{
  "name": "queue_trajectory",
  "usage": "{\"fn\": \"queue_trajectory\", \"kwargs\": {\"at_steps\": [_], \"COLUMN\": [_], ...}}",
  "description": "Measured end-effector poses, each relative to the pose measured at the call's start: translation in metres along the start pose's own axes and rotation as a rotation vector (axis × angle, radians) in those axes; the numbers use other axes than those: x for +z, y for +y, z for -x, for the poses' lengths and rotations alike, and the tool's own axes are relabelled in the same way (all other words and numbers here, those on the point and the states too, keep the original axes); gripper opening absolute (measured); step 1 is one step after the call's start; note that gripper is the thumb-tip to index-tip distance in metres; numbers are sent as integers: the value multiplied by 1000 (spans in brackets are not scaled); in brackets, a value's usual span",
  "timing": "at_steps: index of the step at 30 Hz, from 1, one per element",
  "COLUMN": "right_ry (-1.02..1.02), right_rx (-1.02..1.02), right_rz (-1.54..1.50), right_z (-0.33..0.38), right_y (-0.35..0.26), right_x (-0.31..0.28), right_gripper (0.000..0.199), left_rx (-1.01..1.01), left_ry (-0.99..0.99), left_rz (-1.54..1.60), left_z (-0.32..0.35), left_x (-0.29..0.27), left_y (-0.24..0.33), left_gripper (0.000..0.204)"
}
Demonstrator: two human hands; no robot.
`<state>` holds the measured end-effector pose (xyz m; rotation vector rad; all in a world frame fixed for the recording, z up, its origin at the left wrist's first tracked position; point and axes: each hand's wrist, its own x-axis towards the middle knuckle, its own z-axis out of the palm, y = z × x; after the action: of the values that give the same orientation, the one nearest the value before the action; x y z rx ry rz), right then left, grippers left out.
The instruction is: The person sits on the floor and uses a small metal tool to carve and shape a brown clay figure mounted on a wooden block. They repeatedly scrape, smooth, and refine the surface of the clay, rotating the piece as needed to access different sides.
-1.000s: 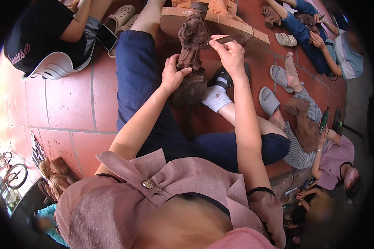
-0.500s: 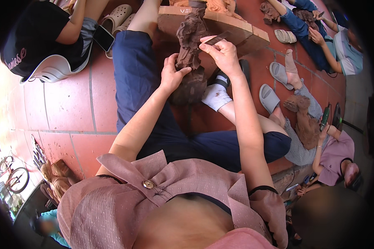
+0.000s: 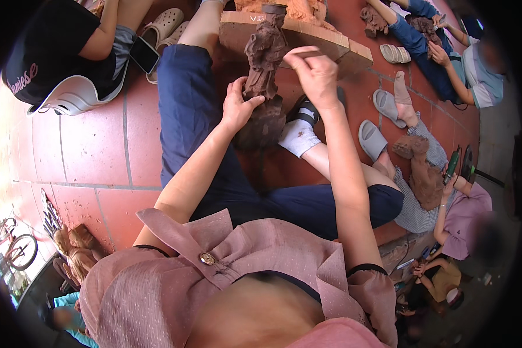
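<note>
A dark brown carved wooden figure stands upright between my legs on the red tiled floor. My left hand grips the figure around its middle from the left. My right hand is closed around a small flat tool, held just right of the figure's upper part. My legs in blue trousers and a white sock lie around the figure's base.
A tan wooden block lies behind the figure. A person in black sits at upper left beside a white chair and a phone. Other people sit at right with carved figures and grey sandals. A pale statue stands lower left.
The view has tipped down a little, so figure and hands sit lower in the picture. My right hand has lifted slightly beside the figure's upper part. My left hand keeps its grip.
</note>
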<state>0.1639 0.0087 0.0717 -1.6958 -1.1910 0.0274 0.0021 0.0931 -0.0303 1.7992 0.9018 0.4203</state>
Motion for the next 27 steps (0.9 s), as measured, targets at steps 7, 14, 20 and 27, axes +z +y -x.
{"fn": "queue_trajectory", "kwargs": {"at_steps": [7,14,20,27], "right_ry": [197,71,-54,-18], "right_rx": [245,203,72,-25], "right_rz": [-146,-60,-58,-22], "right_z": [44,104,111,110], "right_y": [-22,-51,-52,-50], "right_x": [-12,37,38,41], "right_gripper": [13,16,16,28], "left_rx": [142,-226,-334,-209], "left_ry": [150,-423,-459,-526], "left_rz": [-165,666,653,376], "left_z": [17,85,92,84], "left_x": [-17,-51,-51,-49], "left_y": [18,70,70,68], "left_gripper": [55,25,33,36]}}
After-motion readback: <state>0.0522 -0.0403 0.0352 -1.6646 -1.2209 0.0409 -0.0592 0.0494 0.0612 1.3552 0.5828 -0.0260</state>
